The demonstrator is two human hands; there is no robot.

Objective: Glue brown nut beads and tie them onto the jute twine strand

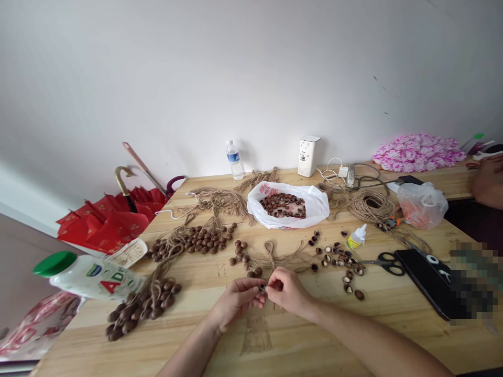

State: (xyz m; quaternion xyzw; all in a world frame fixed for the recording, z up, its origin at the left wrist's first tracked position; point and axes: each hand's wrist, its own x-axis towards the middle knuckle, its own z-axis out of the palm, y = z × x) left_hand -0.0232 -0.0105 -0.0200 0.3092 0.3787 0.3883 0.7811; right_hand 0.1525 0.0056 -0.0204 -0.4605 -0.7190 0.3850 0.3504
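Observation:
Near the table's front, my left hand [247,294] pinches a small brown nut shell half [261,287] with its dark hollow showing. My right hand [286,289] meets it there, thumb and finger closed at the shell's edge; whatever they grip is too small to make out. Just beyond the hands lies a looped jute cord [269,248], its strands fanning to both sides. Whole brown nuts [239,254] hang on the left strands. To the right, loose shell halves [337,256] are scattered near a small glue bottle [357,236].
A white plastic bag [288,222] of shells stands behind. Bunches of corded nuts [208,238] and a large white bottle [94,275] are on the left. Scissors [389,263], a phone [422,283] and a twine coil [371,206] lie right. Another person's hand [489,180] is at far right.

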